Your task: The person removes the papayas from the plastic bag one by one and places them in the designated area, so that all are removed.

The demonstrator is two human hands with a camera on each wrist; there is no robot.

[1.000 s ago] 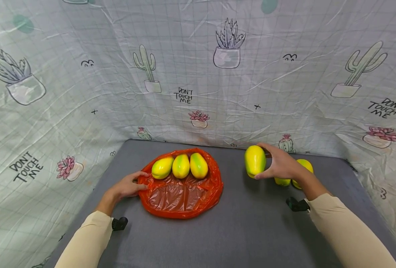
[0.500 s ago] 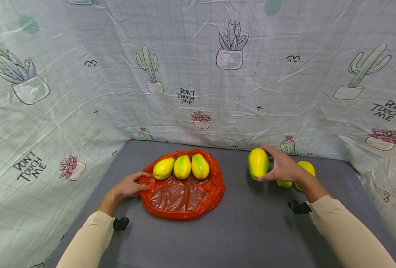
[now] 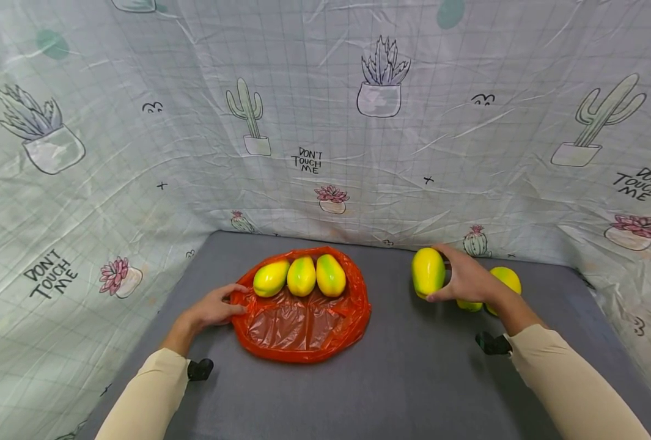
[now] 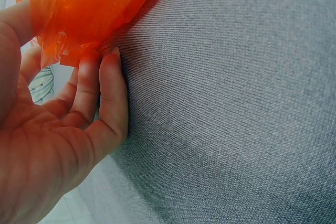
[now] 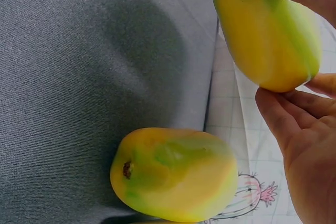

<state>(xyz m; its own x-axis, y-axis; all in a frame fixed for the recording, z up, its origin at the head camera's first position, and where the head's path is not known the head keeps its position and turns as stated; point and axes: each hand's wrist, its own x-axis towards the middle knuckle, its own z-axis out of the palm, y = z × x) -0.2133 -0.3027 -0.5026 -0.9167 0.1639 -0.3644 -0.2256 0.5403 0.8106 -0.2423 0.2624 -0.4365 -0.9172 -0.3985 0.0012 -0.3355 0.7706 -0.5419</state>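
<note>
A yellow-green mango (image 3: 428, 273) is held by my right hand (image 3: 465, 278) above the table, thumb and fingertips gripping its two ends. Two more mangoes lie on the table beneath and behind that hand, one at the right (image 3: 505, 282) and one mostly hidden (image 3: 469, 305); the right wrist view shows a lying mango (image 5: 176, 174) below the lifted one. My left hand (image 3: 215, 307) pinches the left rim of a spread red plastic bag (image 3: 297, 354). Three mangoes (image 3: 301, 276) sit side by side along the bag's far inner side.
The grey cloth-covered table (image 3: 402, 379) ends against a patterned curtain (image 3: 281, 122) at the back and sides. Black wrist cameras (image 3: 200, 369) stick out near both cuffs.
The head view has shifted slightly. My right hand, still gripping the mango, has drifted a little rightward, away from the bag. The left hand keeps its place on the rim.
</note>
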